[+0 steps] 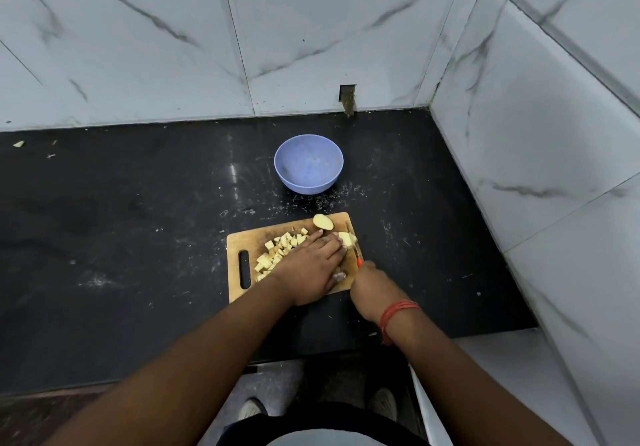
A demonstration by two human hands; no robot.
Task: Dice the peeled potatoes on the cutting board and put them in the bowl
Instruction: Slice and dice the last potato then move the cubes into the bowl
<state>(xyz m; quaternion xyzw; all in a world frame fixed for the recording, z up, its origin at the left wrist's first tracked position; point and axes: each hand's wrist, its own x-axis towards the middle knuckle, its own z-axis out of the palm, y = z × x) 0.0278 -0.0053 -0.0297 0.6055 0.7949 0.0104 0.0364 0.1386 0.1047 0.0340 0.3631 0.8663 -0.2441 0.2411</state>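
Potato dice (pixel 278 249) lie heaped on the left half of your wooden cutting board (pixel 239 237), just beyond the handle slot, on the black tabletop (pixel 121 223). Your left hand (pixel 310 272) lies flat over the middle of the board, fingers stretched out and pressing down on the potato piece (pixel 347 238) you are cutting; its fingertips touch that piece, and the dice sit right against the hand's left edge. Behind the fingers, at the board's far edge, rests a potato half (pixel 323 221), apart from both hands. Your right hand (pixel 372 286) curls round the red handle of the knife (pixel 356 255), whose blade meets the piece just right of the left fingertips. A red thread (pixel 396 314) circles your right wrist. Farther back on the tabletop, well clear of the board, stands the blue bowl (pixel 308 163).
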